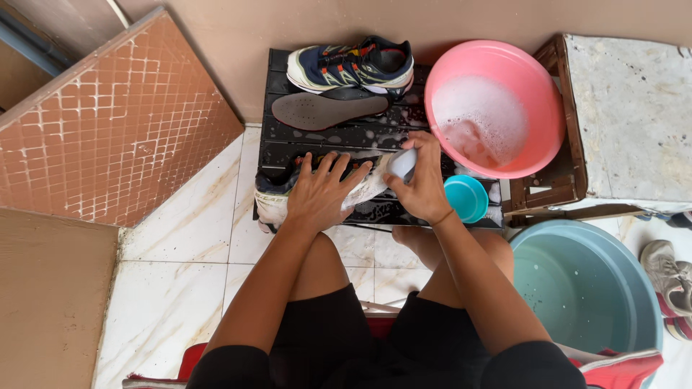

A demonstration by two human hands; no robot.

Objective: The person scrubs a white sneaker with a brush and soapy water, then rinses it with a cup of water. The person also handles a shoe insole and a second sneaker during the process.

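My left hand (319,191) presses flat on a soapy sports shoe (271,200) lying on its side on a black slatted crate (303,140). Closed around a pale scrubbing brush (402,163), my right hand (420,180) holds it against the shoe's foamy side. The second shoe (352,65), navy and white with orange accents, stands upright at the crate's far end. A grey insole (328,109) lies just in front of it.
A pink basin (542,115) of soapy water sits at the crate's right, leaning on a wooden stand (626,115). A small teal cup (467,197) is beside my right wrist. A large blue-green tub (584,284) and more shoes (667,277) are at right. A tiled panel (115,122) leans at left.
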